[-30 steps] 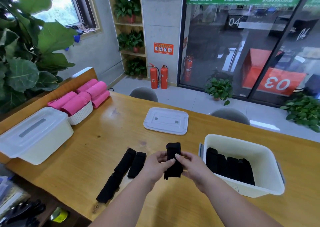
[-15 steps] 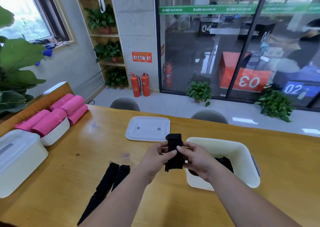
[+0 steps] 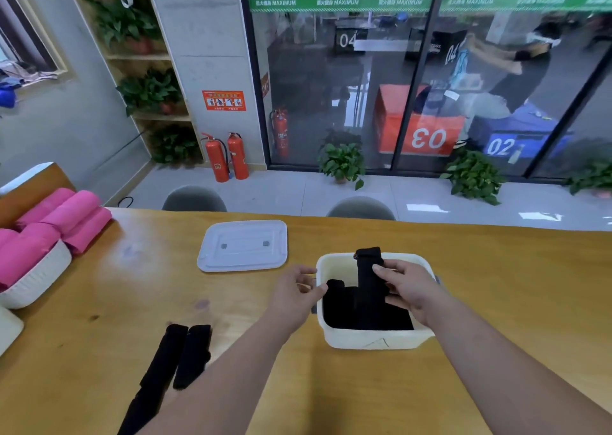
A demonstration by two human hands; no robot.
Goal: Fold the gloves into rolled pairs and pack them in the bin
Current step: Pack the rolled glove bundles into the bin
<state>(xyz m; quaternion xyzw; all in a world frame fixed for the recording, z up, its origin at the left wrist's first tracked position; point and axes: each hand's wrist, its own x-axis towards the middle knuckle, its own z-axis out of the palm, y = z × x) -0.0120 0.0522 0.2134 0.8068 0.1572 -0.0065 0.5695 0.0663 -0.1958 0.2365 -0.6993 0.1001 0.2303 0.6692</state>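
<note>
We take the cream bin (image 3: 374,342) on the table (image 3: 496,269) as our landmark. Over its open top we see the right hand (image 3: 409,289) gripping a rolled pair of black gloves (image 3: 369,282), thumb and fingers curled round its middle. The roll stands nearly upright, its top rising past the bin's far rim. Its lower end blends into the packed black rolls (image 3: 341,308) inside the bin, so we cannot tell whether it touches them. Just beside the bin's left wall the left hand (image 3: 294,297) hovers, fingers loosely curled, holding nothing. Left of the bin and nearer to us, two loose black gloves (image 3: 178,358) lie side by side on the table. Beyond the bin's far left corner a clear lid (image 3: 243,245) lies flat, and well to the left a white basket (image 3: 36,279) carries pink rolls (image 3: 73,216).
</note>
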